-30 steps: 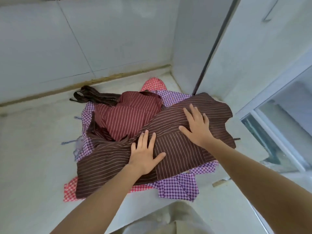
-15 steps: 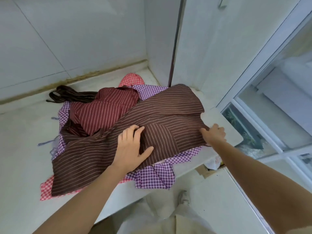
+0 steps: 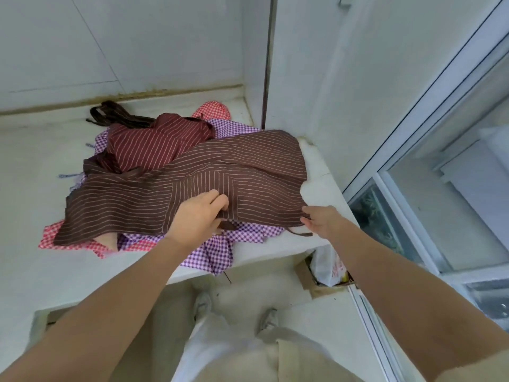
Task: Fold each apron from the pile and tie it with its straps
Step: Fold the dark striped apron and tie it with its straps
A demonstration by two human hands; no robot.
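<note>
brown apron lies spread topmost at the desk front edge | left hand curled, bunching its near hem; right hand pinching the right corner beside the strap; likely gathering it to lift clear for folding | underneath: maroon apron; purple checked apron; red checked apron

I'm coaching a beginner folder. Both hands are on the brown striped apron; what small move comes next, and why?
Probably lift the brown striped apron off the pile: it lies on top, the left hand grips its near edge, and the right hand pinches its near right corner.
</note>
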